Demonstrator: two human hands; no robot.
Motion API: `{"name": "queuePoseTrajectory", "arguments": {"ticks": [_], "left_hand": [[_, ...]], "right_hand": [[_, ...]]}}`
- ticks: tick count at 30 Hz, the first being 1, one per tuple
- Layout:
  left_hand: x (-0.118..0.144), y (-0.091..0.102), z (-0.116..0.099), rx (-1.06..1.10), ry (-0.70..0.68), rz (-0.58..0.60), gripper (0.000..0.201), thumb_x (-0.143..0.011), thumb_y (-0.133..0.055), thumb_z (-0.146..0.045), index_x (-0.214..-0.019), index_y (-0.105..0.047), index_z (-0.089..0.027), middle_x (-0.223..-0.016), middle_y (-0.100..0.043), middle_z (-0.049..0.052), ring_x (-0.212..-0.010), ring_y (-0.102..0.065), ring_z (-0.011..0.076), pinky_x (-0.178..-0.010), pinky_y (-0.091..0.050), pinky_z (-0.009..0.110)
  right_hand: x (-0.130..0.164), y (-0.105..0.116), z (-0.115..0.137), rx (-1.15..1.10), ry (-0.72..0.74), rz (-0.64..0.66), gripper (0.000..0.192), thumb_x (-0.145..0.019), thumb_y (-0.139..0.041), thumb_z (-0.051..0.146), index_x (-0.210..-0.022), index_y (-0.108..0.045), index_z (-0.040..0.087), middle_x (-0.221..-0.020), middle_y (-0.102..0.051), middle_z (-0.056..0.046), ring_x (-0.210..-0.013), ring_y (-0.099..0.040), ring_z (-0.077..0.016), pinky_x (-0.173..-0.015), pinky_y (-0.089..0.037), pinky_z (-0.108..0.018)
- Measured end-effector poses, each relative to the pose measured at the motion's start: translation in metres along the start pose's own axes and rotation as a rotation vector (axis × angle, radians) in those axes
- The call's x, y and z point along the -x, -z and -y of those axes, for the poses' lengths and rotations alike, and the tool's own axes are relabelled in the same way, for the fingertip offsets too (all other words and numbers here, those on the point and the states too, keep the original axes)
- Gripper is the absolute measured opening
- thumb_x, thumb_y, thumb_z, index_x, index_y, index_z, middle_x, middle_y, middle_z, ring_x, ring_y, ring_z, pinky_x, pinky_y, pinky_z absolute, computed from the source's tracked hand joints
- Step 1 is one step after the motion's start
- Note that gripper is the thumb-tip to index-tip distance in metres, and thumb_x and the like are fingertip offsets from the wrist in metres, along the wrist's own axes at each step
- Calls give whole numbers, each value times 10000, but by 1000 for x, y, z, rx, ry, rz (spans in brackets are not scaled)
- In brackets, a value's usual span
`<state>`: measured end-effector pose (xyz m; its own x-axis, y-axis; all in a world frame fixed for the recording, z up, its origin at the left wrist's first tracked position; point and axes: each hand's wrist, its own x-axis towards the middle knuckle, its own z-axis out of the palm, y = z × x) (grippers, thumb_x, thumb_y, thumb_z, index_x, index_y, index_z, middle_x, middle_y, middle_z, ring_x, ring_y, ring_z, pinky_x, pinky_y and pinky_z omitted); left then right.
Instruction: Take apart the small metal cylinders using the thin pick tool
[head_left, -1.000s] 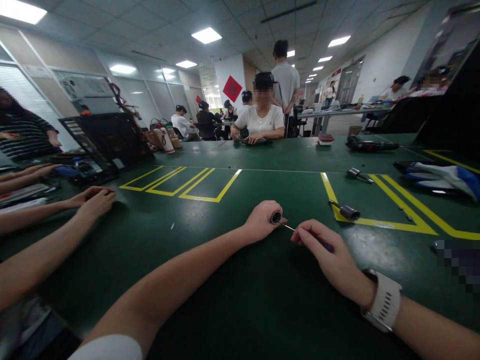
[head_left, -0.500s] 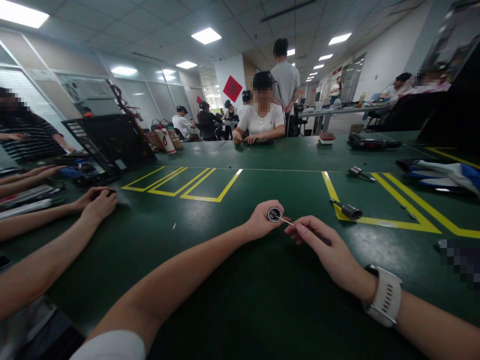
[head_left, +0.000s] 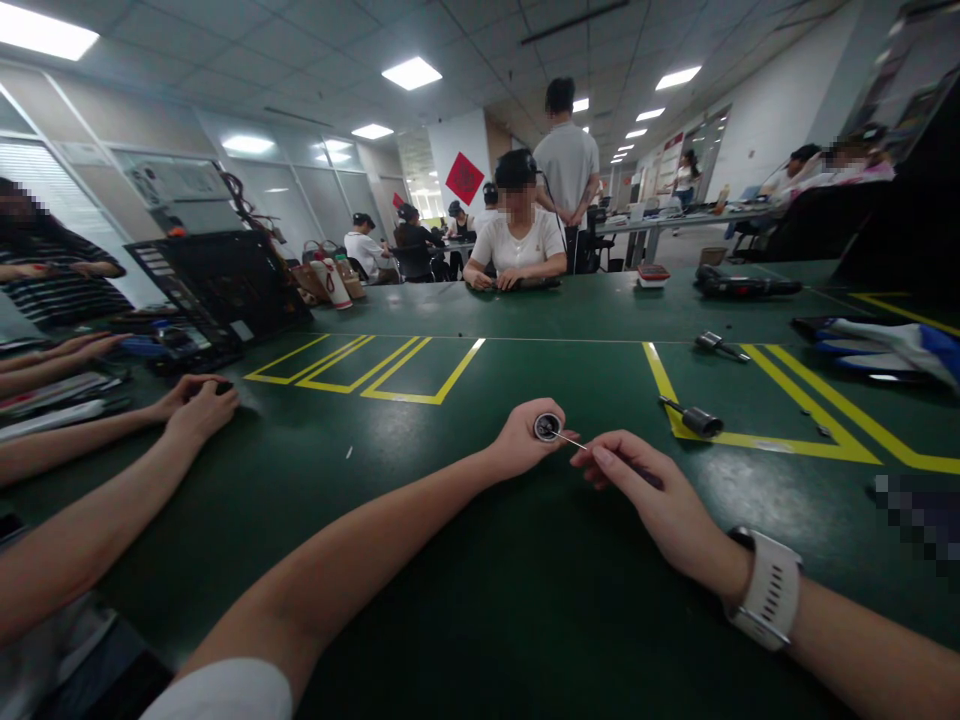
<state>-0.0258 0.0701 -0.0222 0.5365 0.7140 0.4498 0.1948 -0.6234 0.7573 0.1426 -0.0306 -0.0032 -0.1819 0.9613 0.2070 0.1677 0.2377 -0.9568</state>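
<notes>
Left hand (head_left: 517, 445): grip closed around small round metal part (head_left: 547, 427), held just above green table (head_left: 465, 560), near centre. Right hand (head_left: 652, 500): grip pinched on thin screwdriver (head_left: 574, 442), tip touching the part. Right, well apart: dark cylindrical tool (head_left: 694, 418) on yellow line.

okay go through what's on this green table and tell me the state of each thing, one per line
left hand: closed around the small round part
small round part: held up off the table, open face toward the camera
thin screwdriver: tip at the round part's face
right hand: gripping the screwdriver
spare cylinder part: lying on its side on the yellow line
open black case: lid raised
</notes>
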Motion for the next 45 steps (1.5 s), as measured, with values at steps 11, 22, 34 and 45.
{"name": "queuePoseTrajectory", "arguments": {"ticks": [11,22,34,45], "left_hand": [[-1,-2,1,-111,22,-51,253,-697,-667,-315,-656,-482,-147,-651,-465,-33,-607,-434,90,-592,-371,223],[0,0,1,8,3,20,266,-694,-671,-327,-659,-480,-144,-645,-478,-25,-600,-453,90,-579,-393,220],[-1,-1,0,-149,33,-61,255,-702,-663,-325,-654,-483,-151,-646,-466,-35,-602,-436,90,-581,-373,223],[0,-1,0,-220,32,-31,237,-723,-640,-326,-657,-488,-156,-646,-470,-30,-614,-447,102,-587,-381,230]], "right_hand": [[-1,-1,-4,-2,-23,-7,241,-875,-460,401,-881,-604,208,-888,-615,-36,-807,-578,-182,-728,-468,-355],[0,0,-4,11,12,16,237,-887,-451,391,-910,-610,217,-893,-626,-41,-795,-578,-173,-712,-474,-340],[-1,0,-2,18,-21,19,255,-886,-447,402,-909,-613,210,-903,-631,-43,-797,-580,-179,-713,-473,-350],[0,0,-5,8,-14,-9,260,-884,-452,411,-904,-621,214,-898,-635,-42,-792,-581,-178,-710,-472,-341]]}}
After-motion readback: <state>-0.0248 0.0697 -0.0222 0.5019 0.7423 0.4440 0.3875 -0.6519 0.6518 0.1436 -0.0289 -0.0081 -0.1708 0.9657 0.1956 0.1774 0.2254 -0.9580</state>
